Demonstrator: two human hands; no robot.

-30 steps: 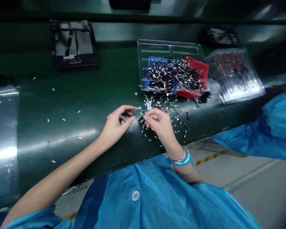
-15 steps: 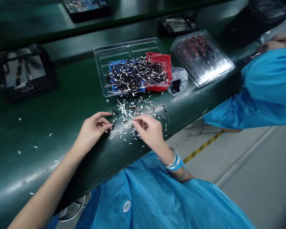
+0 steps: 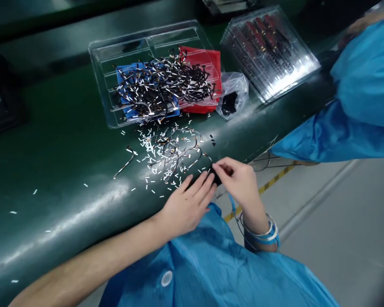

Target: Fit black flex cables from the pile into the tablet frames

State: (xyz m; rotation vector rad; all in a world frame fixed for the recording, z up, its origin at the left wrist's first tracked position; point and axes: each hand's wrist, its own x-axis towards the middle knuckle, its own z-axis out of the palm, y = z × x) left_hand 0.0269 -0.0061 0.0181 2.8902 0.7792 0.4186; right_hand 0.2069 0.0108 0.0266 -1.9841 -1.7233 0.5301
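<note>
At the green bench's (image 3: 67, 170) near edge, the left hand (image 3: 184, 209) rests with fingers extended, slightly parted; to its right, the right hand's (image 3: 238, 181) thumb and forefinger meet at a thin flex cable (image 3: 210, 158), though whether they pinch it is unclear. Just beyond, loose flex cables (image 3: 176, 155) tangle among white slips (image 3: 149, 147), so pulling one could drag others. Farther, cables heap (image 3: 166, 85) in a clear tray (image 3: 97, 76).

Anything between the right hand's (image 3: 241, 183) fingertips (image 3: 216, 167) is too small to tell, the left hand (image 3: 184, 211) hides the tabletop (image 3: 67, 170) beneath it, the view's left edge cuts off a dark case (image 3: 3, 108), and a co-worker's hand (image 3: 360, 27) is blurred.
</note>
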